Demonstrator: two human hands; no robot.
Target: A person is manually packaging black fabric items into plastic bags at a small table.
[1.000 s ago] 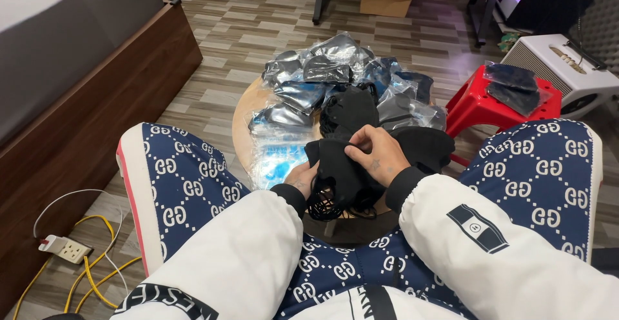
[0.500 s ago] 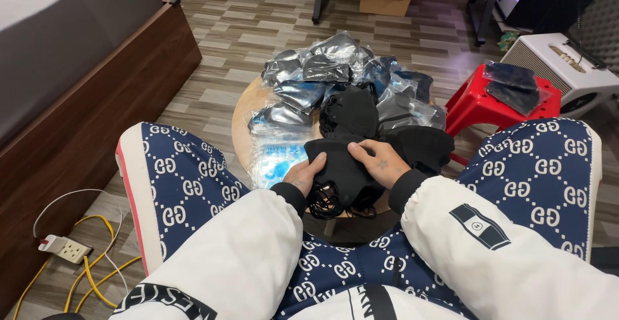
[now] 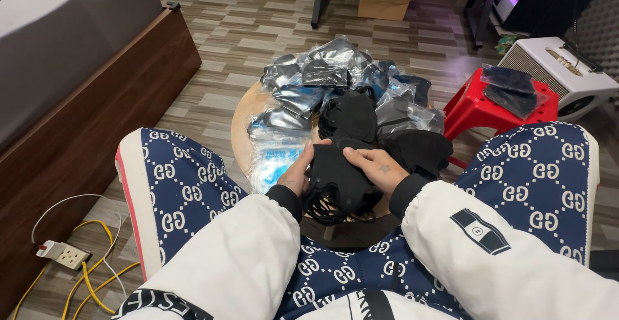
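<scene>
Black face mask [image 3: 335,177] at the near edge of the small round table [image 3: 244,121], long axis running from near-left to far-right, ear loops hanging tangled off the near rim. Left hand [image 3: 298,173] clasping the mask's left side, fingers curled over the top edge. Right hand [image 3: 376,168] flat on the right side, fingers pressing the cloth down; probably pinching a fold, though hidden from here. Just beyond, a loose heap of black masks [image 3: 351,115], another dark bundle [image 3: 419,150] at the right edge. Clear plastic packets [image 3: 309,78] crowding the far half, one bluish packet [image 3: 274,159] at the left edge. Red stool [image 3: 474,107] beside the table, dark packets [image 3: 509,88] on top.
</scene>
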